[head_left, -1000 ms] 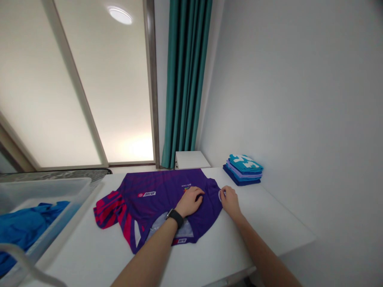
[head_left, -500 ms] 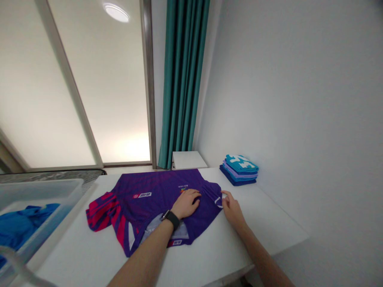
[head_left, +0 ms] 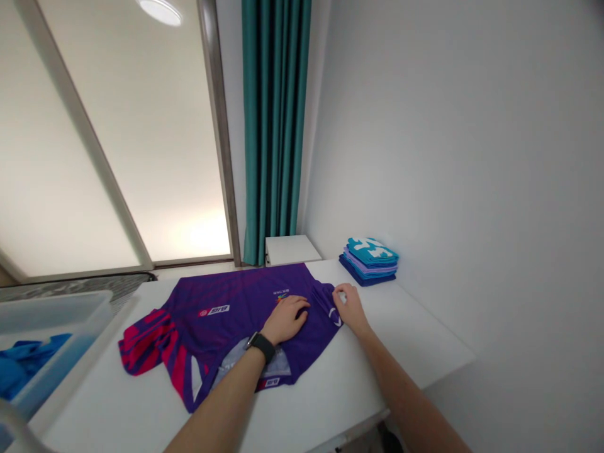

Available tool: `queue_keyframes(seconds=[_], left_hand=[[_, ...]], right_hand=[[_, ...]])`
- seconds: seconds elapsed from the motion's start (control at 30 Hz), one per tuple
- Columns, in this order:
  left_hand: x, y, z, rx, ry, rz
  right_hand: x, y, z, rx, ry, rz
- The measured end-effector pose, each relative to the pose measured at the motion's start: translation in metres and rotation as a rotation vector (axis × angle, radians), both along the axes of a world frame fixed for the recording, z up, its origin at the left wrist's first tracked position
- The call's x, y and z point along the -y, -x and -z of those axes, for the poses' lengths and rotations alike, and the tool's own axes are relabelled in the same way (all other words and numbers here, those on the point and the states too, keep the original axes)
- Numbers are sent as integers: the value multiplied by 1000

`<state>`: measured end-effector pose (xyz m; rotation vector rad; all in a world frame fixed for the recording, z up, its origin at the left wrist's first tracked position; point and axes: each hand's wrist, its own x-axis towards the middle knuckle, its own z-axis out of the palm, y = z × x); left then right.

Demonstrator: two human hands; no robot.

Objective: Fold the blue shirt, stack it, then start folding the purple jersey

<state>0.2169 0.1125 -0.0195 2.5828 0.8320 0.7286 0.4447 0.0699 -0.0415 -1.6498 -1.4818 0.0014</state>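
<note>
A purple jersey (head_left: 245, 289) with pink stripes and white logos lies spread on the white table, its neck opening toward me. My left hand (head_left: 285, 319) rests flat on its chest, fingers stretched over the fabric beside a small colourful emblem; a dark watch is on that wrist. At the right sleeve, my right hand (head_left: 349, 305) has its thumb and fingers pinched together on the sleeve's edge. The striped sleeve (head_left: 146, 340) on the left side lies bunched and untouched.
A stack of folded clothes (head_left: 369, 261) in blue, teal and lilac stands at the table's back right, by the wall. On the left is a translucent bin (head_left: 89, 321) with blue clothing (head_left: 28, 365) inside. A small white cabinet (head_left: 291, 250) and a green curtain (head_left: 276, 126) are behind.
The view has shifted, so everything sits a little further left. My right hand has moved slightly up along the sleeve edge; my left hand stays on the chest.
</note>
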Motion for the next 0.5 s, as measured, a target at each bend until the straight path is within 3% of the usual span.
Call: queue_keyframes(seconds=[0.17, 0.33, 0.5], left_hand=[[-1, -1, 2, 13, 4, 4], [-1, 0, 3, 18, -4, 10], [-1, 0, 3, 20, 1, 11]], right_hand=[[9, -6, 5, -134, 15, 91], [7, 2, 6, -97, 60, 192], [3, 8, -1, -413, 4, -33]])
